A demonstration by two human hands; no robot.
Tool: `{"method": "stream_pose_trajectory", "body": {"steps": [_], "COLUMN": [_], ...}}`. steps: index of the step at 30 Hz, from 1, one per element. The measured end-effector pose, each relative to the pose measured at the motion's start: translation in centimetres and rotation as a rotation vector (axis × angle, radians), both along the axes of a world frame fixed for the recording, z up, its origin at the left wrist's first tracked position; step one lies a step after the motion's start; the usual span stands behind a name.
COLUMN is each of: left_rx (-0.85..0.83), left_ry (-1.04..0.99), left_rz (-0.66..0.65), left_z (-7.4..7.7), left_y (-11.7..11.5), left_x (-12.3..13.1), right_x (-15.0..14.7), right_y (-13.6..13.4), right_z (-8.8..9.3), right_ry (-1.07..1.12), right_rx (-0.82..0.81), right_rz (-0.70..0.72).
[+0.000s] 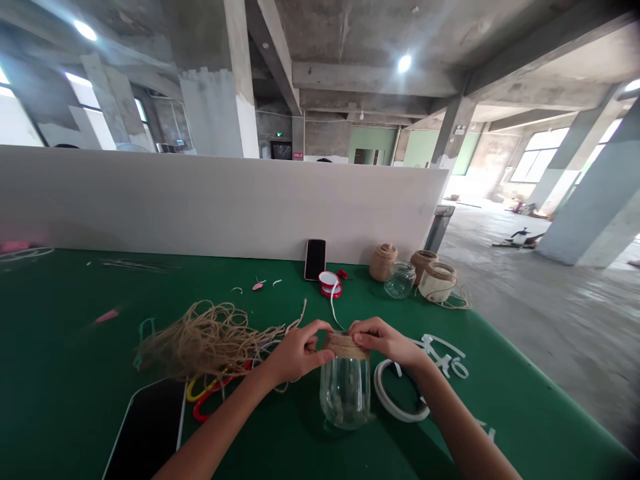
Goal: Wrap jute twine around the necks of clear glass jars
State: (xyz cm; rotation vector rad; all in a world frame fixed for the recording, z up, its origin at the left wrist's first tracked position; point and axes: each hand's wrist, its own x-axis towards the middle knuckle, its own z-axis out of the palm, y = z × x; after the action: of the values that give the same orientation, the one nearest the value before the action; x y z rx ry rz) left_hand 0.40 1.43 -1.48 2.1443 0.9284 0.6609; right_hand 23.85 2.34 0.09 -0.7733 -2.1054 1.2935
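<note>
A clear glass jar [345, 390] stands on the green table [75, 373] in front of me, its neck wrapped in brown jute twine [344, 345]. My left hand [297, 351] pinches the twine band on the jar's left side, fingers closed. On the right side of the neck, my right hand [383, 340] presses its closed fingers on the same band. A loose tangle of jute twine [210, 340] lies to the left of my left hand, with a strand running toward the jar.
Red and yellow scissors handles [207, 393] lie under the tangle, by a dark tablet [147, 430]. White tape strips [400, 400] lie right of the jar. Farther back stand a phone [315, 259], a red-and-white tape roll [330, 283], a bare jar [400, 279] and twine-wrapped jars [437, 282]. A white partition [210, 200] backs the table.
</note>
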Motion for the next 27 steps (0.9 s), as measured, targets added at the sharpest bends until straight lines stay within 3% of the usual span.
{"method": "stream_pose_trajectory", "body": {"steps": [4, 12, 27], "left_rx": [-0.014, 0.024, 0.035], "left_ry": [-0.010, 0.037, 0.023], "left_rz": [-0.007, 0.027, -0.028], "left_z": [0.0, 0.3, 0.1], "left_y": [-0.4, -1.1, -0.4], "left_x": [0.4, 0.9, 0.4], "right_x": [0.2, -1.3, 0.6], "right_y": [-0.2, -0.9, -1.0], "right_z": [0.6, 1.5, 0.6], "right_ry": [-0.065, -0.256, -0.023], "right_rx": [0.027, 0.297, -0.061], "right_rz": [-0.035, -0.059, -0.046]}}
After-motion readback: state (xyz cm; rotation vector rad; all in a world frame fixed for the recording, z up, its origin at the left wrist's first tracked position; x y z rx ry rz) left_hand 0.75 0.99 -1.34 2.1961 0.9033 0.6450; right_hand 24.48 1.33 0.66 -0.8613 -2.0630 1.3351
